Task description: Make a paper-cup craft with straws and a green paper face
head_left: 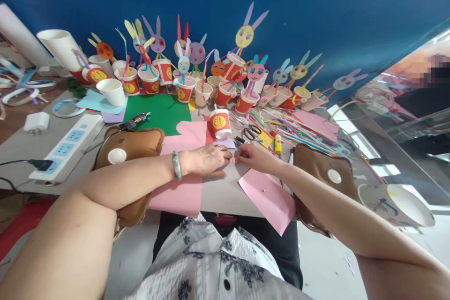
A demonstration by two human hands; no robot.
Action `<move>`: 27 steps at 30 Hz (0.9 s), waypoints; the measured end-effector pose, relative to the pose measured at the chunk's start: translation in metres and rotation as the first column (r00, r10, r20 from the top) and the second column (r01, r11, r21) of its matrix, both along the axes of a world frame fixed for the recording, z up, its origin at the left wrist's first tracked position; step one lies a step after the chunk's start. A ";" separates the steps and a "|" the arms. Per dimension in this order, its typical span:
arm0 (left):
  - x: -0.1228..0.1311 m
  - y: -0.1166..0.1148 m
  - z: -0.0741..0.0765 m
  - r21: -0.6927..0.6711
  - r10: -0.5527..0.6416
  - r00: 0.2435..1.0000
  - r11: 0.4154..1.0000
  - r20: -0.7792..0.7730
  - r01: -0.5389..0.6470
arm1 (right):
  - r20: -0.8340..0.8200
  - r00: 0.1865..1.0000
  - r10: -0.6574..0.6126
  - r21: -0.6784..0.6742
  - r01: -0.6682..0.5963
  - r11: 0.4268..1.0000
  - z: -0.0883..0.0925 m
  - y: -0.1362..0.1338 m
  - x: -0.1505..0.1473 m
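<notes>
I have both hands together above the middle of the surface (220,199), with fingertips near each other; the left hand (211,159) has its fingers slightly bent, and the right hand (258,155) has its fingers curled inward; a small pink bit (232,160) shows between them, but I cannot tell which hand grips it, or if either does. A red-labelled paper cup (220,123) is just beyond my hands; scissors (253,132) and a glue stick (277,144) lie beyond the right one. One large pink sheet (179,192) extends below my left wrist; a smaller pink paper (269,199) lies on the nearer side of my right hand; farther back, many cups carry paper rabbit faces (256,71).
</notes>
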State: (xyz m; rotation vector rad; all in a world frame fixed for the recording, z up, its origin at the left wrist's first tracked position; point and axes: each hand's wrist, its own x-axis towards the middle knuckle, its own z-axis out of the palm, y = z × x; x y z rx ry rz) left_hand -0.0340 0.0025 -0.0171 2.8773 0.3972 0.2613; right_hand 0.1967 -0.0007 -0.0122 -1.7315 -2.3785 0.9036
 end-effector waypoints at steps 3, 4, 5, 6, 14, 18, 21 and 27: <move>0.000 0.000 0.001 0.001 0.004 1.000 1.000 -0.024 -0.004 | 0.049 0.999 -0.018 0.023 0.017 1.000 -0.001 0.000 -0.001; 0.000 0.000 0.000 0.001 0.007 0.999 1.000 -0.034 -0.007 | 0.063 0.998 -0.023 0.028 0.022 0.999 0.000 0.000 -0.001; 0.001 0.000 0.000 0.002 0.009 0.999 1.000 -0.042 -0.009 | 0.074 0.997 -0.026 0.030 0.024 0.999 0.000 0.000 -0.002; 0.001 0.000 -0.001 0.004 0.012 0.999 1.000 -0.048 -0.012 | 0.082 0.996 -0.027 0.031 0.024 0.999 0.000 -0.001 -0.002; 0.007 -0.003 -0.009 0.073 0.029 0.998 0.997 -0.047 -0.026 | 0.118 0.993 -0.025 0.057 0.018 0.998 0.003 -0.002 -0.004; 0.009 -0.005 -0.011 0.096 0.042 0.998 0.995 -0.037 -0.038 | 0.127 0.992 -0.030 0.078 0.020 0.997 -0.001 -0.002 -0.003; 0.011 -0.006 -0.012 0.113 0.048 0.999 0.993 -0.023 -0.045 | 0.131 0.991 -0.040 0.096 0.028 0.995 -0.001 -0.006 -0.004; 0.014 -0.006 -0.016 0.181 0.059 0.996 0.982 -0.061 -0.047 | 0.183 0.972 -0.146 0.244 0.099 0.965 0.023 -0.012 0.024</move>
